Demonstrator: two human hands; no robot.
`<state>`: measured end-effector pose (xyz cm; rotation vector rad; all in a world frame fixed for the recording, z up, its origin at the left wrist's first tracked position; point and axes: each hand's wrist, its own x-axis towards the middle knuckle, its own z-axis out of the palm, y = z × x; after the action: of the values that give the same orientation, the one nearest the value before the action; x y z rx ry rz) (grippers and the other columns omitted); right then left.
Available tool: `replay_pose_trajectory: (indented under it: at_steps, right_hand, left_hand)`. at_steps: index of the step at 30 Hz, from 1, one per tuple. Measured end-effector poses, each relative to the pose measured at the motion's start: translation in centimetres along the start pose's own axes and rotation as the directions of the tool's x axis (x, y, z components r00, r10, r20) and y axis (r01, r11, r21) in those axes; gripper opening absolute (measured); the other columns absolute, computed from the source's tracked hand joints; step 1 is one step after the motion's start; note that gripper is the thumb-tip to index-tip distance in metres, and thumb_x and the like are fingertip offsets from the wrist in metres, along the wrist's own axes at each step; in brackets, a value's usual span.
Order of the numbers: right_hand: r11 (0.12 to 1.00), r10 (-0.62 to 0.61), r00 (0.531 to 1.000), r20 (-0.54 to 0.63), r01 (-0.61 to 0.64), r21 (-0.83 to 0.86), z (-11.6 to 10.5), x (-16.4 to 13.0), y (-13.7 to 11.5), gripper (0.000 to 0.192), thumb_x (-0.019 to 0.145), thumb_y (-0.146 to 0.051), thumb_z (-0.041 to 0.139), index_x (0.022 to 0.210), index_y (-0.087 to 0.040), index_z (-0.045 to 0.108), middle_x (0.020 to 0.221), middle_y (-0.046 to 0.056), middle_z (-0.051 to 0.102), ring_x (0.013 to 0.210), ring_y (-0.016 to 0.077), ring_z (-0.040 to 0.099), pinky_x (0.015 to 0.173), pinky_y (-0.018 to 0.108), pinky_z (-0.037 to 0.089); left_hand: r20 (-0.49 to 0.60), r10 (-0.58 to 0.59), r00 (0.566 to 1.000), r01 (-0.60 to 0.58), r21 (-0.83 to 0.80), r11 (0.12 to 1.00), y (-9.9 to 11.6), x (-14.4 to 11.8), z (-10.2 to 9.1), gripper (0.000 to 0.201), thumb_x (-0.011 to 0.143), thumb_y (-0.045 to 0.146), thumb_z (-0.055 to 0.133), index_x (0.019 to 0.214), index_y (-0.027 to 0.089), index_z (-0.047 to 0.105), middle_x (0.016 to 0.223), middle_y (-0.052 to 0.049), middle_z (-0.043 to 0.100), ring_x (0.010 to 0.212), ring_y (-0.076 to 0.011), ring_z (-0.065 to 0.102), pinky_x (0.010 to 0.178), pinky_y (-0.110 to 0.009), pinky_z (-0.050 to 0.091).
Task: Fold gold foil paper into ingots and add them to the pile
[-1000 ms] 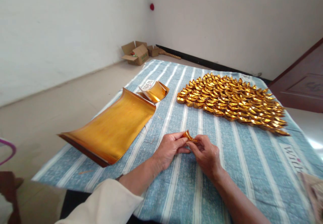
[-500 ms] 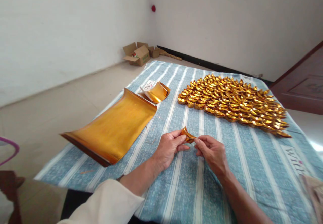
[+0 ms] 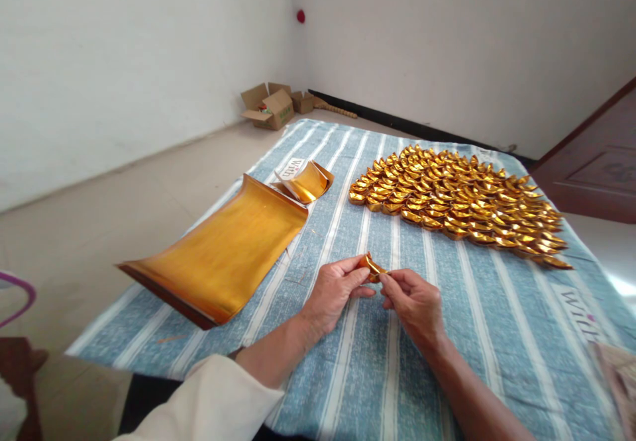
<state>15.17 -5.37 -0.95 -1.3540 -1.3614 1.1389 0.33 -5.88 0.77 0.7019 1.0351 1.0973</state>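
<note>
A: Left hand [image 3: 334, 290] and right hand [image 3: 411, 300] both pinch the gold foil piece [image 3: 371, 266], mid-cloth, its folds mostly hidden.

B: The striped cloth [image 3: 497, 335] reads "With" at 3 o'clock, partly cut off.

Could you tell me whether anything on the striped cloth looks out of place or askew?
Mostly tidy. The stack of gold sheets curls up at both ends and overhangs the striped cloth at its near corner. The folded gold pieces lie in neat overlapping rows.

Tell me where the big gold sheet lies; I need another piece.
In the head view, the gold sheet lies on the striped cloth, left of both hands, beside a smaller curled sheet.
</note>
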Motion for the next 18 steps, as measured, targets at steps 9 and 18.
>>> replay_pose_trajectory:
  at_steps: [9, 18]
  right_hand:
    - [0.993, -0.078, 0.996, -0.035, 0.074, -0.096, 0.2, 0.2, 1.3, 0.033, 0.076, -0.05, 0.066, 0.075, -0.018, 0.064, 0.065, 0.004, 0.07, 0.052, 0.0158, 0.064, 0.046, 0.025, 0.05]
    - [0.96, -0.166, 0.983, -0.077, 0.144, -0.242, 0.2, 0.2, 1.1, 0.03, 0.077, -0.047, 0.065, 0.073, -0.018, 0.062, 0.061, 0.002, 0.068, 0.052, 0.0148, 0.062, 0.05, 0.025, 0.048]
  left_hand:
    - [0.047, -0.036, 0.998, 0.04, -0.081, 0.996, -0.4, 0.2, -0.1, 0.027, 0.08, 0.023, 0.069, 0.104, 0.011, 0.07, 0.1, -0.01, 0.069, 0.09, -0.0172, 0.066, 0.065, -0.018, 0.055]
    - [0.057, -0.065, 0.996, 0.069, -0.076, 0.995, -0.2, 0.1, 0.0, 0.03, 0.074, 0.022, 0.073, 0.102, 0.011, 0.07, 0.095, -0.008, 0.07, 0.082, -0.0148, 0.066, 0.067, -0.019, 0.054]
